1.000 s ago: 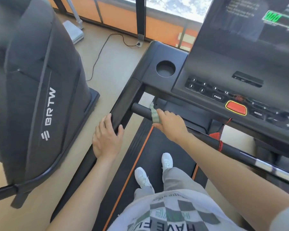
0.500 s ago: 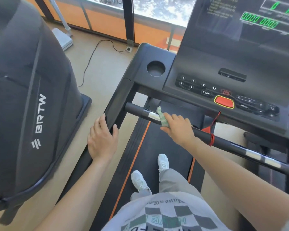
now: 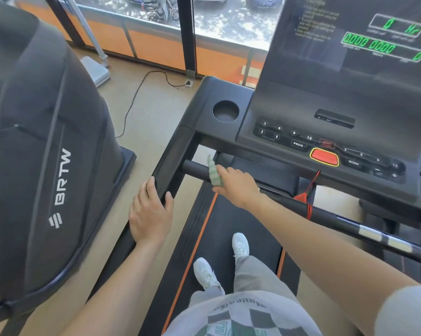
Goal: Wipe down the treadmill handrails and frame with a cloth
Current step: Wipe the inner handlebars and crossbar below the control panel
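A black front handrail [image 3: 325, 215] runs across the treadmill below the console [image 3: 301, 141]. My right hand [image 3: 238, 184] presses a folded pale green cloth [image 3: 213, 172] around the bar near its left end. My left hand [image 3: 150, 213] rests flat, fingers spread, on the black left side rail [image 3: 173, 151] of the frame. I stand on the belt [image 3: 228, 224] in white shoes.
A large dark machine marked BRTW [image 3: 46, 154] stands close on the left. A red safety cord [image 3: 307, 197] hangs from the console and is tied on the handrail. A cable [image 3: 136, 93] crosses the floor to a socket by the window. A cup holder [image 3: 226, 111] sits in the console's left corner.
My right hand has slid the cloth along the handrail, to the right and then back toward the left end. My left hand stays on the side rail. The view has tilted upward.
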A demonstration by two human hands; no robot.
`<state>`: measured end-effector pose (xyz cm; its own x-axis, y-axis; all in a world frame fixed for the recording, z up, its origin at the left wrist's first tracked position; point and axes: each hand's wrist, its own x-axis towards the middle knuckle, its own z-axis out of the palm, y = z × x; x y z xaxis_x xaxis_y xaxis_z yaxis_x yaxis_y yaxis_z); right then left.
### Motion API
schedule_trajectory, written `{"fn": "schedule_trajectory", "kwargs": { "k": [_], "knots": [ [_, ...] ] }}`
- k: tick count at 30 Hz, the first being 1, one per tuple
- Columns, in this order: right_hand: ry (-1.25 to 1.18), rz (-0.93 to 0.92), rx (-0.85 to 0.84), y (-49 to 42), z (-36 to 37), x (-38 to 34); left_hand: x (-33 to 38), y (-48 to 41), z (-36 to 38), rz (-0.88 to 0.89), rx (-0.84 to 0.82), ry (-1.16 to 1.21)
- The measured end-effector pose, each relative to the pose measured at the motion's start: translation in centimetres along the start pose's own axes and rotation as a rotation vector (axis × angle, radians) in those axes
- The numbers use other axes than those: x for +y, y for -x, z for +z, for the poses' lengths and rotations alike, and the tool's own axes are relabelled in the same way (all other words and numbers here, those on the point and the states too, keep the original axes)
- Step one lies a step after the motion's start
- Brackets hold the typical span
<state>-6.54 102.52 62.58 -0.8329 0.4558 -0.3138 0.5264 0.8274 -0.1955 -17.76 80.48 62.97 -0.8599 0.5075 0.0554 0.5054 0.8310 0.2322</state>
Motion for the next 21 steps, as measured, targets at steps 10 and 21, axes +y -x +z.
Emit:
{"fn": "schedule_trajectory", "kwargs": {
  "k": [10,21],
  "knots": [
    [0.079,0.199,0.089,9.0,1.3,8.1,-0.5,0.0,0.4,0.003,-0.005,0.064],
    [0.13,0.176,0.099,7.0,1.1,5.2,-0.3,0.3,0.3,0.024,0.045,0.066]
  ]
}}
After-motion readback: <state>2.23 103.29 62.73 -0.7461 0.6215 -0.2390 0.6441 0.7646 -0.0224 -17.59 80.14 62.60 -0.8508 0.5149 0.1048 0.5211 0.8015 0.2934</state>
